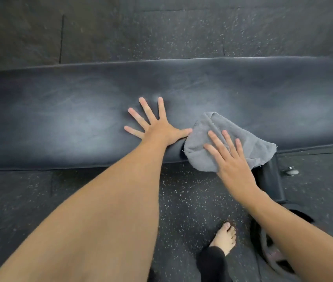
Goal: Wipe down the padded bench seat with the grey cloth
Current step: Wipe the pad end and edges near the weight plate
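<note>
On the padded bench seat (59,119), near its front edge, the right hand (232,161) presses flat, fingers extended, on the grey cloth (206,157) (soft, limp, best driven by palm pressure); the left hand (157,127) rests splayed, empty.

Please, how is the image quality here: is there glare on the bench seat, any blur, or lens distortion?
Head view: pale, diffuse sheen patches on the bench seat, no hard glare; the seat's edges bow, showing wide-angle distortion; the near left forearm looks oversized; the left hand, right hand and grey cloth are fairly sharp, while the frame's edges are soft; shadows are faint.
</note>
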{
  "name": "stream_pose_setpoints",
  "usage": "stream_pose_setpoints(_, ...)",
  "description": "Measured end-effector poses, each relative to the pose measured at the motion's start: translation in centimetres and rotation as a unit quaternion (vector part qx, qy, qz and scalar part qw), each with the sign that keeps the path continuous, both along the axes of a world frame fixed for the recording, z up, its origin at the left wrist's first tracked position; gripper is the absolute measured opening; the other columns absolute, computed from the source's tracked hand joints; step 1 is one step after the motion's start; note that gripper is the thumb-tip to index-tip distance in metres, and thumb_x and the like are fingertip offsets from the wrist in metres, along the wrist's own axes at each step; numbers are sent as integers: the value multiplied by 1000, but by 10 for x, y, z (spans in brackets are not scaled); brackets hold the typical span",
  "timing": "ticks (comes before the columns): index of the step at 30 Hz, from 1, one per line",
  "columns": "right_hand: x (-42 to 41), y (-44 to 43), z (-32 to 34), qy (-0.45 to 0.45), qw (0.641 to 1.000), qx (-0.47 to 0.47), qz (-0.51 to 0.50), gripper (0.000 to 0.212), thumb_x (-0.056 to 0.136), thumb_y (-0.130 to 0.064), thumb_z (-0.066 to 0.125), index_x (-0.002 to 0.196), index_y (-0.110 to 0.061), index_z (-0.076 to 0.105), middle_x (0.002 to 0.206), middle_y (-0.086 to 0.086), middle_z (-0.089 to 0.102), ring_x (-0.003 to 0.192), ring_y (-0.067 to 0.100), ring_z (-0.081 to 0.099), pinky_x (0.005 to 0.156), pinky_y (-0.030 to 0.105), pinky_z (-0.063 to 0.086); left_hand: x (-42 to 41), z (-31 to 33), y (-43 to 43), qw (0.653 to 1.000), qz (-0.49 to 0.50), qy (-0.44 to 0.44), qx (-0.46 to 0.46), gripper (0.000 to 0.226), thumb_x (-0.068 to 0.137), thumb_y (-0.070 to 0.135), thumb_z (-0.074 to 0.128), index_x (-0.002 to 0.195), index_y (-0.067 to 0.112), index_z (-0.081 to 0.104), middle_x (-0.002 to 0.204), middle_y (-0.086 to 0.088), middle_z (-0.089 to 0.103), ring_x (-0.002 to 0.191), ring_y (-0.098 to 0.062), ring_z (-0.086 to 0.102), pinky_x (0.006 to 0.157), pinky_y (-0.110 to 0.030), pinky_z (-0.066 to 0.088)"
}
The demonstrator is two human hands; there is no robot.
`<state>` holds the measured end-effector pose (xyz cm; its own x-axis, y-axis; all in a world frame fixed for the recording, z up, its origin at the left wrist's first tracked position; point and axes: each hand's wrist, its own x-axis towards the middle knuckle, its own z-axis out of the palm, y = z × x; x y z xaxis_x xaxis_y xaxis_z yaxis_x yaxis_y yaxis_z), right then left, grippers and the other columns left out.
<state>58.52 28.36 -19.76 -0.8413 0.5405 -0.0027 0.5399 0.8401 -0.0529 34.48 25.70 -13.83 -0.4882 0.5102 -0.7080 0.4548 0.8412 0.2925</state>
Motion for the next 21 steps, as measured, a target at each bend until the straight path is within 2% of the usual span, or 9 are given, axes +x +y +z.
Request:
stream_pose_setpoints(2,15,19,-1,7,1000,-19,6,81,76,9,61,149,-18,37,169,6,21,155,40,15,123,61,14,6,-14,1,999,-4,38,-27,138,63,88,63,150,41,-33,150,-6,-55,139,-47,-44,105,-78,-17)
stream_pose_setpoints(5,28,20,-2,7,997,-54,-52,90,75,0,75,153,-19,36,169,5,20,155,42,13,122,63,13,7,-13,1,999,-1,38,-27,138,65,86,65,150,42,-34,151,-6,-54,140,-46,-43,107,-77,-15)
stream_pose_setpoints(10,38,24,2,38,986,-92,-137,85,80,-26,76,155,-22,37,169,2,21,155,40,13,122,59,11,11,-9,2,998,-5,51,-43,137,65,84,67,151,43,-32,152,-5,-52,142,-44,-42,110,-76,-15)
stream_pose_setpoints(12,52,34,0,54,977,-117,-170,83,85,-36,71,156,-25,31,169,0,18,155,38,8,123,60,10,11,-10,3,997,-1,56,-51,137,64,84,67,151,43,-32,153,-4,-51,142,-44,-41,110,-76,-14)
stream_pose_setpoints(15,65,43,-5,89,954,-153,-242,79,91,-58,49,159,-27,23,170,-3,12,156,34,-3,122,62,7,12,-12,3,997,1,66,-48,136,65,83,68,151,44,-30,154,-3,-50,143,-42,-41,111,-75,-15)
stream_pose_setpoints(17,58,33,-5,145,923,-191,-302,78,93,-49,54,160,-29,21,171,-9,3,156,30,-14,122,66,14,13,-12,3,996,-1,71,-46,136,65,83,68,151,44,-30,155,-4,-50,144,-42,-40,111,-75,-15)
stream_pose_setpoints(18,50,24,-2,187,894,-224,-340,78,94,-39,59,160,-31,19,171,-12,-2,156,27,-19,121,66,20,14,-13,2,996,-3,75,-46,135,65,83,67,151,44,-30,155,-4,-49,144,-43,-40,111,-75,-14)
stream_pose_setpoints(19,39,15,2,226,861,-254,-377,78,96,-29,61,161,-31,18,170,-15,-7,155,24,-22,120,60,23,14,-14,2,996,-6,79,-45,135,66,83,67,152,43,-30,155,-4,-49,144,-43,-39,111,-75,-14)
stream_pose_setpoints(21,11,-8,9,269,814,-278,-433,78,99,-21,59,162,-27,14,169,-13,-16,157,28,-15,114,37,25,14,-16,1,995,-10,87,-44,135,65,85,65,152,43,-30,155,-5,-48,144,-43,-39,111,-75,-13)
